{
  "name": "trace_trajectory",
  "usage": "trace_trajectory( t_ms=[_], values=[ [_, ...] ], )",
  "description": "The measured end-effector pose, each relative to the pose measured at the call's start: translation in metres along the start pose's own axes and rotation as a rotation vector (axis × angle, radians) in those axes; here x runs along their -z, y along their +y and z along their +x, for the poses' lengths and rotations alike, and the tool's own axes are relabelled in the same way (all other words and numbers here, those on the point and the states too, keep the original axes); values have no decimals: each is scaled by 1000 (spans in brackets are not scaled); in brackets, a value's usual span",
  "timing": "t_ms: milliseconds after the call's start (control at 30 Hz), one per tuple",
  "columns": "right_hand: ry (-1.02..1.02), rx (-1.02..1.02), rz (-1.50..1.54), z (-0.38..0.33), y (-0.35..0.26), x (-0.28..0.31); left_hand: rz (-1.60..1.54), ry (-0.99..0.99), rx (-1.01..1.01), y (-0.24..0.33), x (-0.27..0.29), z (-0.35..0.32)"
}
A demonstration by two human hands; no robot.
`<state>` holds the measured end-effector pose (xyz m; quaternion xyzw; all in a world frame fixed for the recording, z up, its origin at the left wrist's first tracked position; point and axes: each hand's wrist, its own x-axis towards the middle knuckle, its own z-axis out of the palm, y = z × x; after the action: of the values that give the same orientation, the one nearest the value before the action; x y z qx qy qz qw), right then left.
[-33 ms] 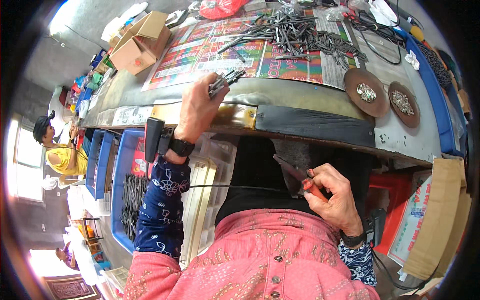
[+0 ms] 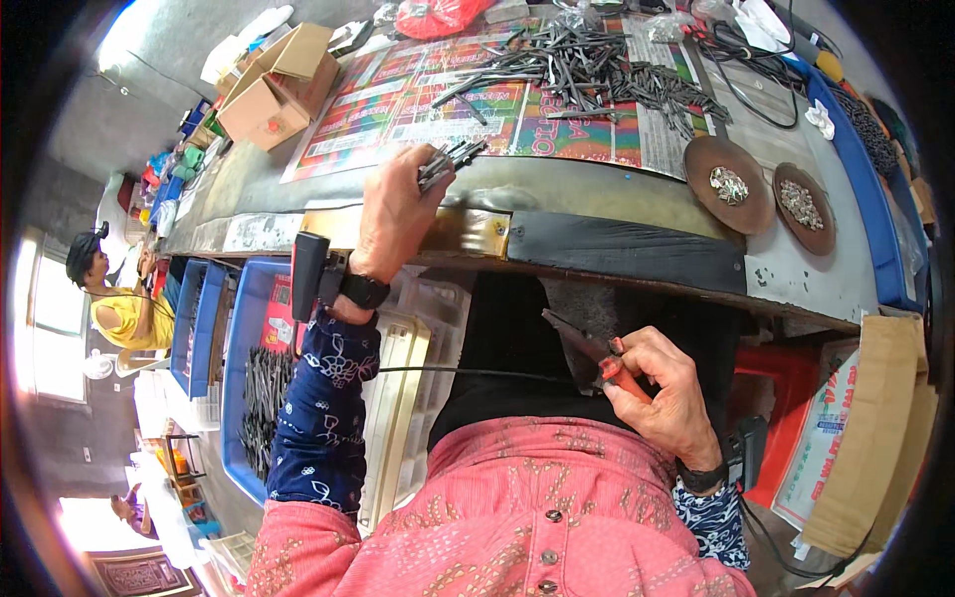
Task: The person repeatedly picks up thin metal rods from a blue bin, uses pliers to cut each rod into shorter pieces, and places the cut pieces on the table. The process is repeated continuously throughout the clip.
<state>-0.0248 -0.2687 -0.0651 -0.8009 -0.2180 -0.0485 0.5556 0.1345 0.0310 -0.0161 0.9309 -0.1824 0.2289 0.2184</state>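
My left hand (image 2: 396, 209) is raised over the near edge of the table (image 2: 587, 181), closed around a small bundle of thin dark strips (image 2: 453, 162) with pale glints on them. The ends of the strips point away to the right. Low over my lap, my right hand (image 2: 665, 386) is wrapped round the handle of a red-handled tool (image 2: 629, 378). Its dark, pointed metal end slants up to the left, and its exact kind I cannot make out. At the far middle of the table lies a loose pile of similar dark strips (image 2: 582, 70), on colourful printed sheets (image 2: 398, 124).
Two brown dishes (image 2: 704, 159) of small shiny pieces stand at the right. An open cardboard box (image 2: 284, 90) sits far left. Beside my left arm is a blue crate (image 2: 236, 398) of dark strips. A blue tray (image 2: 863, 189) lines the right edge. A person in yellow (image 2: 134, 308) sits left.
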Motion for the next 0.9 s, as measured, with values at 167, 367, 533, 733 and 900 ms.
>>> trace_trajectory(
  t_ms=[167,367,533,733,900],
  values=[
    [1,-50,24,0,2,-1,178,17,-79,-12,-14,11],
    [-9,-38,29,1,8,-4,296,-39,-128,-19,-20,23],
    [-9,-20,24,1,11,-4,236,-66,-185,-22,-18,25],
    [-22,-17,9,2,11,-4,218,-178,-106,-26,-14,26],
    [-21,-41,23,0,11,-5,145,-214,-29,-27,-15,30]
  ],
)
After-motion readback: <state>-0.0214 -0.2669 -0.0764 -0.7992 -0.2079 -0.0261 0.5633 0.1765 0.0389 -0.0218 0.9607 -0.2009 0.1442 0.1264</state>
